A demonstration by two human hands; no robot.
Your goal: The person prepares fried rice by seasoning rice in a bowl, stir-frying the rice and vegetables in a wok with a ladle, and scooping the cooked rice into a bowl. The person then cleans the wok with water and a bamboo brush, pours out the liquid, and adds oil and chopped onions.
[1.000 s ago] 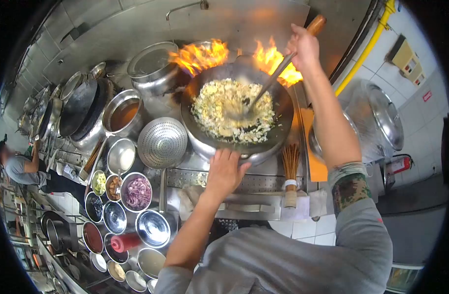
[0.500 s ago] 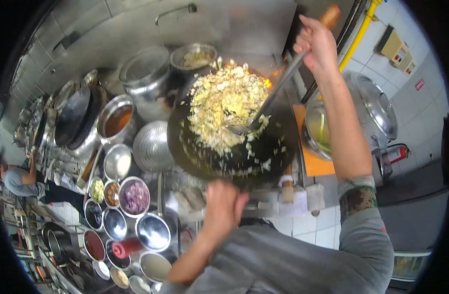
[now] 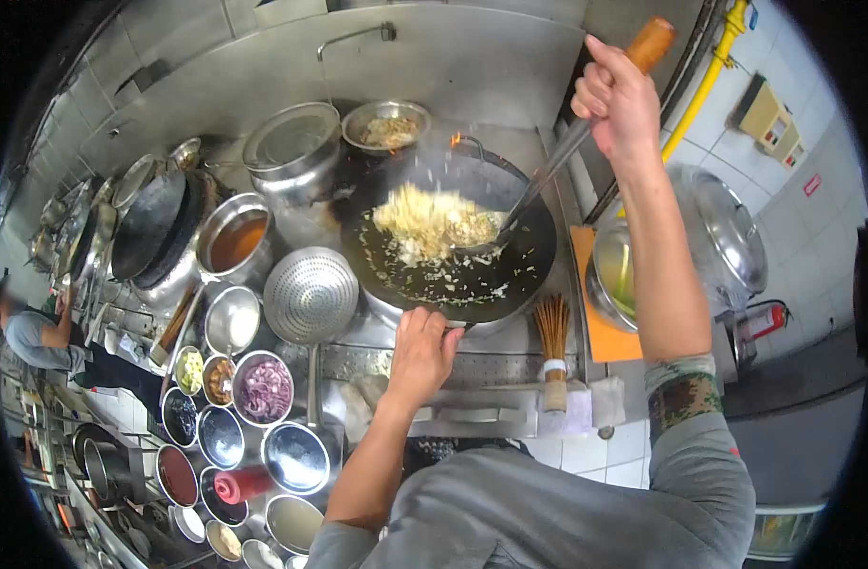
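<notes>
A dark wok (image 3: 524, 270) sits over the burner, with a yellowish-white heap of fried rice (image 3: 434, 218) in its middle. Some of the rice is blurred by motion, and loose bits cling to the near side. My left hand (image 3: 420, 349) is closed at the wok's near edge, gripping it there; the exact grip is partly covered by my fingers. High on the right, my right hand (image 3: 620, 102) wraps round the shaft of a long metal ladle (image 3: 548, 175), just below its wooden end. The ladle's bowl rests at the right side of the rice.
A round strainer (image 3: 310, 294) lies left of the wok, beside a bamboo brush (image 3: 551, 327) on its right. Several ingredient bowls (image 3: 263, 387) and a red bottle (image 3: 242, 484) stand lower left. Pots (image 3: 296, 156) line the back. A person (image 3: 40, 337) stands far left.
The wok and my left hand have moved away from my body. Tossed rice has dropped into a smaller heap, and the flames behind have shrunk. My right hand keeps its hold on the ladle.
</notes>
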